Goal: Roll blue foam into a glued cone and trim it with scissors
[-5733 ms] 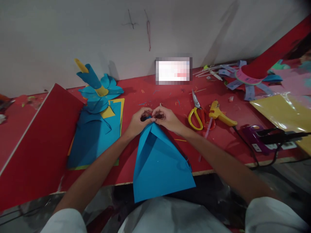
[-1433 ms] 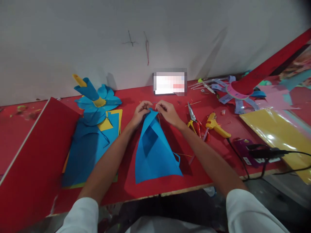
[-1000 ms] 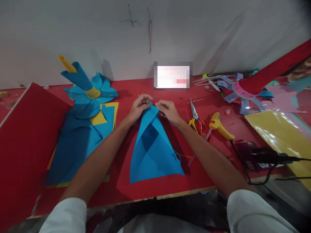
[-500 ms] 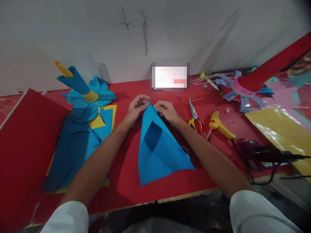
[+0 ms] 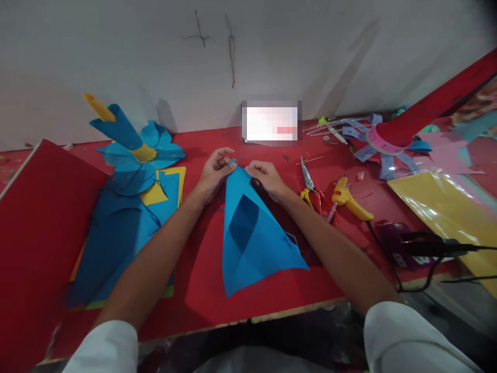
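Red tabletop [image 5: 200, 269], grey wall [image 5: 116, 52] behind, a folded blue sheet [image 5: 267, 248] in both hands.

From my remote seat, I see the sheet fan out nearward from the grip, its long axis running from narrow tip toward the tabletop's near edge. The left hand [image 5: 218, 172] pinches the tip; the right hand [image 5: 267, 178] pinches the fold just beside it, thumbs facing inward.

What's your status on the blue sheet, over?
Left hand, right hand pinching blue sheet near its narrow top. Top folded over, wide end toward wearer. Scissors lie apart, to its right.
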{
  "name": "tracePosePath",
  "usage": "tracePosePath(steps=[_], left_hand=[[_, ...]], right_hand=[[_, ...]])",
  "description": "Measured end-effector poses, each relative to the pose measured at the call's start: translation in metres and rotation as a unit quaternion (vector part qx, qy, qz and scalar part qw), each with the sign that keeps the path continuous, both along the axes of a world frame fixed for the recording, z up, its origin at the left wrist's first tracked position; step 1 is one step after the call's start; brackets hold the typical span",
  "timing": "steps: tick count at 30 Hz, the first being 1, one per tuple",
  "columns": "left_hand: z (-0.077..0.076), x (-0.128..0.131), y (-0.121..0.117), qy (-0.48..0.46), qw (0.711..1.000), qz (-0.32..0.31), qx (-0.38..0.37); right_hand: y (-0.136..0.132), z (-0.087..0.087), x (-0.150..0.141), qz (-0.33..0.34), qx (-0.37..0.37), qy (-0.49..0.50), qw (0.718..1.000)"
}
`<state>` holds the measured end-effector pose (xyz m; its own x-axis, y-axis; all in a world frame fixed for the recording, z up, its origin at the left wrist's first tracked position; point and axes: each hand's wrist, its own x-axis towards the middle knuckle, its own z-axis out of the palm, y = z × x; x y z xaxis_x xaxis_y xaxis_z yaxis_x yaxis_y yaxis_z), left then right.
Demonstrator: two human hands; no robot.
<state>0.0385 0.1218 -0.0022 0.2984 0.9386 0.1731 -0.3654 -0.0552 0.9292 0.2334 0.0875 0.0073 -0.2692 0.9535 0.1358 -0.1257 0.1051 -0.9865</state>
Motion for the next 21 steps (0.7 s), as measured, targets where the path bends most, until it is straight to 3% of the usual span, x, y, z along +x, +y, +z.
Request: tracePosePath(steps=[13, 21], left_hand=[[-0.001, -0.0002, 0.0009, 0.01, 1.0, 0.002, 0.011], [0.0028, 0.0017, 0.001, -0.043, 0.999, 0.012, -0.019]], right_hand=[[-0.0025, 0.0027, -0.0007, 0.002, 0.016, 0.006, 1.0], [0.0015, -0.0007, 0.0003, -0.02, -0.007, -0.01, 1.0]])
